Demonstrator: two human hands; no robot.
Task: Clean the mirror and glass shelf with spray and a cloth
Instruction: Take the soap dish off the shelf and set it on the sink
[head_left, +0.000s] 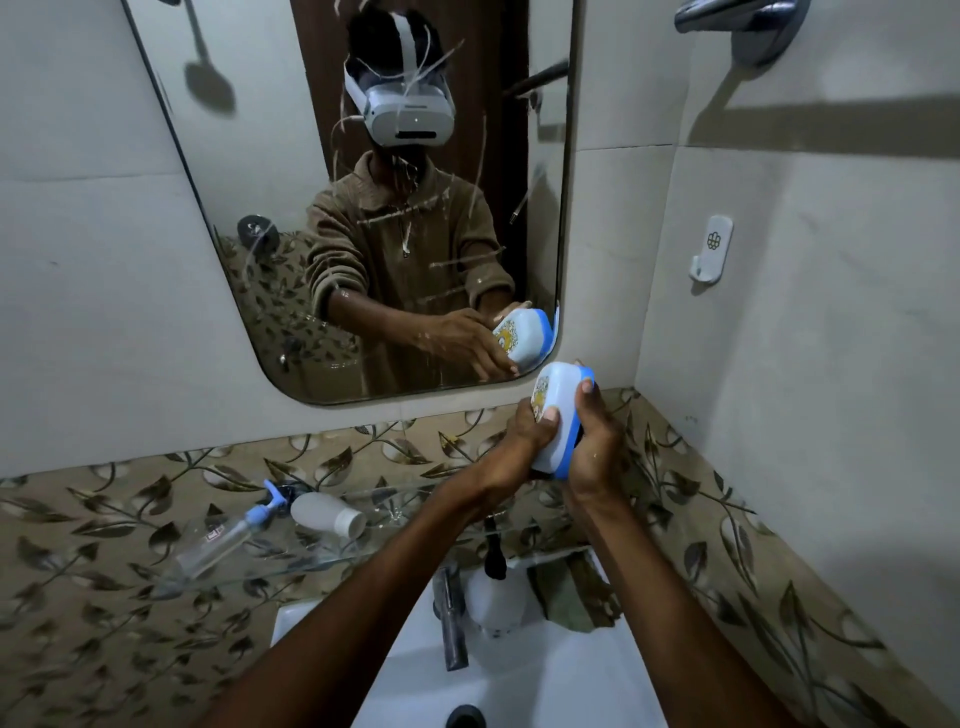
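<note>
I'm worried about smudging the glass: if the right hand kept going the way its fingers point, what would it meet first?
The right hand grips the blue and white box, fingers pointing up and away. Going on, it would probably meet the mirror at its lower right corner, or the wall beside it; depth is unclear.

Bare forearms (426, 566); the mirror (249, 218) reflects a brown ribbed sweater (363, 234), seemingly zip-necked, sleeves pushed up, and a white headset (408, 111).

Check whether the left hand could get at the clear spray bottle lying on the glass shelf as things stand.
Probably not at once: the left hand and right hand both hold the blue-and-white box. The path to the spray bottle looks unobstructed.
</note>
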